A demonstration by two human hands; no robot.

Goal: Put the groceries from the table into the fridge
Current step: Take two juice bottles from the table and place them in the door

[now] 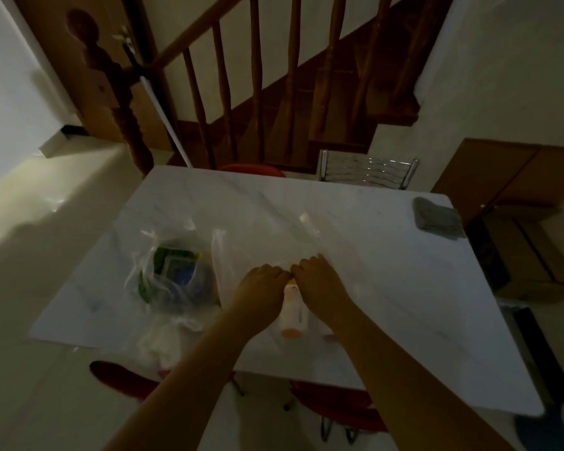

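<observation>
On the white marble table [388, 255] lie clear plastic bags of groceries. The left bag [173, 275] holds green and blue packets. A second clear bag [267, 236] lies in the middle, with pale bottles with orange bases [293, 317] inside it. My left hand [261, 288] and my right hand [319, 281] meet knuckle to knuckle over this bag, fingers curled down onto the plastic near its mouth. A third whitish bag [166, 340] sits at the near table edge. The picture is dim and blurred, so the exact grip is hard to see.
A grey folded cloth [437, 219] lies at the table's far right corner. Red chairs [339, 405] stand under the near edge, and a chrome chair back [368, 169] at the far side. A wooden stair railing [222, 86] rises behind. Cardboard boxes [518, 255] stand to the right.
</observation>
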